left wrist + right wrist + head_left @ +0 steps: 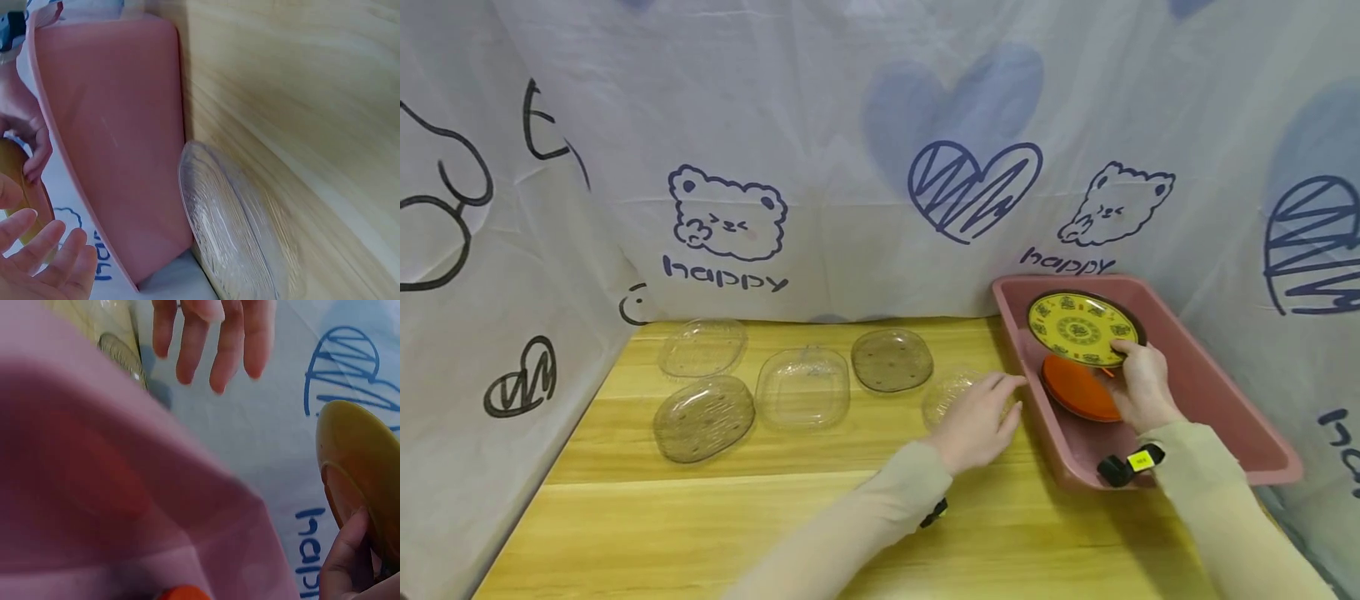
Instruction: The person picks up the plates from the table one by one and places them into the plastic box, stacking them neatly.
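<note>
My right hand (1142,390) pinches a yellow patterned plate (1075,327) by its near right edge, thumb on top, above the pink basin. Its yellow underside (359,456) shows in the right wrist view, with fingers underneath. Below it, an orange plate (1078,392) lies inside the basin (1217,417). My left hand (973,425) holds nothing; its fingers reach loosely toward the basin's left rim. Beneath that hand a clear ridged plate (943,400) rests on the table, partly hidden. In the left wrist view, this clear plate (228,225) stands near the basin's side.
Left on the wooden table (715,525) sit more see-through plates: a clear one (703,348) at the back, a brownish one (703,421) before it, a clear squarish one (803,390) and another brownish one (891,360). Printed cloth (835,167) hangs behind and at both sides.
</note>
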{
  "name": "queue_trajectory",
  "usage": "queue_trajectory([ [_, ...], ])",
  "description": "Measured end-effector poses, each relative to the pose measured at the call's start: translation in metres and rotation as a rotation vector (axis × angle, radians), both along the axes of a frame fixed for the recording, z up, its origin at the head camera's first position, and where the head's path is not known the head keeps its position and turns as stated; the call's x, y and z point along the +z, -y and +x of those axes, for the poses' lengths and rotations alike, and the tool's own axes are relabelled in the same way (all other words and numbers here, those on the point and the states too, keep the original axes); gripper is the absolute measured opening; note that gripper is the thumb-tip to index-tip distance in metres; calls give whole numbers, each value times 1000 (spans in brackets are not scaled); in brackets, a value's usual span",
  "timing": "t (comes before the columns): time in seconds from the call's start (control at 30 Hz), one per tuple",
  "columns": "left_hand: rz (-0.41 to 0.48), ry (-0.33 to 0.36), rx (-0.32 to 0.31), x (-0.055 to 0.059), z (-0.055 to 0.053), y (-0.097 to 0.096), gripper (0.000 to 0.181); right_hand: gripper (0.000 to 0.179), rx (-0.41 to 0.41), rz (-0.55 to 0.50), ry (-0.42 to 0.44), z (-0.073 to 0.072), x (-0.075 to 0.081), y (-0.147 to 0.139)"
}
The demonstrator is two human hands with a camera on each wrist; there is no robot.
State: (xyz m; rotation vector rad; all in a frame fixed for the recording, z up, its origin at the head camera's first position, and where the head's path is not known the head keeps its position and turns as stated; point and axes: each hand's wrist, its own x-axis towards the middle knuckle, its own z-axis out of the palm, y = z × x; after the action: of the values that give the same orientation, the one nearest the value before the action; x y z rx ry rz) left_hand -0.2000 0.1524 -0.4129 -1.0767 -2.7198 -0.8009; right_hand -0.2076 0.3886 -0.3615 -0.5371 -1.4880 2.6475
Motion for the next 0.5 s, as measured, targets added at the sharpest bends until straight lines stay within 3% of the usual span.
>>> queue_trajectory([
  [0.2, -96, -73, -20, -1, 2, -16, 42, 30, -16, 21, 32, -4, -4, -11],
  [0.5, -250, -127, -61, -2, 0, -34, 51, 27, -58, 84, 116, -15, -12, -34],
])
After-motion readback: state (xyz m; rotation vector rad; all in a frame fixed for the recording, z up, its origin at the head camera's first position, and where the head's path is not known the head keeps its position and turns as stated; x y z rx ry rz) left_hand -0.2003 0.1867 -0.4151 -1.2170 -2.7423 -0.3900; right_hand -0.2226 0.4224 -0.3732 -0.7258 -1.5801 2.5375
